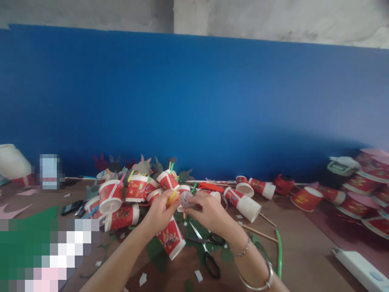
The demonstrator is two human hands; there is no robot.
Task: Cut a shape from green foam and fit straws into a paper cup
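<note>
My left hand (pixel 161 211) is closed, pinching a thin yellow strip (pixel 172 197) that looks like a straw. The fingers of my right hand (pixel 206 207) are wrapped round a small roll of clear tape (pixel 186 198), close against the left fingertips. Just below the hands a red paper cup (pixel 170 239) with a printed pattern lies tilted on the table. Black-handled scissors (pixel 209 259) lie with their blades apart under my right wrist. Behind my left hand, red paper cups (pixel 111 196) with coloured straws and paper cut-outs are heaped together.
A stack of white-rimmed cups (pixel 247 206) lies right of my hands, near wooden sticks (pixel 258 232) and a green tube (pixel 278 253). More red cups (pixel 361 202) are piled far right. Green paper (pixel 45 231) is at left, and paper scraps (pixel 198 276) lie in front. A blue partition (pixel 194 105) stands behind.
</note>
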